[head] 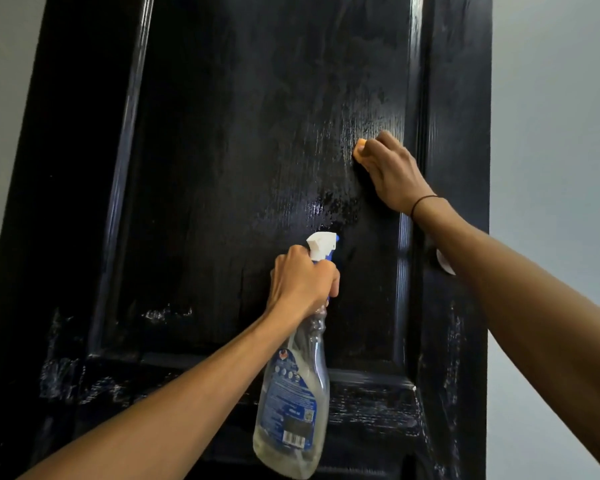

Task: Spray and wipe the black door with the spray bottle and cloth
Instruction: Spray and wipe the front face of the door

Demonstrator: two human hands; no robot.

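Left hand [302, 282] gripping spray bottle [293, 403] neck; right hand [390, 169] pinching orange cloth [360, 150], pressed on wet black door [239, 133] panel.

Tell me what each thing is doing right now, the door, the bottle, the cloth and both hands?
black door: shut as far as shown, wet streaks on its panel.
spray bottle: held up, nozzle toward the door, partly filled.
cloth: orange, pressed on the panel, mostly hidden.
left hand: grips the bottle's neck.
right hand: presses the cloth on the door.
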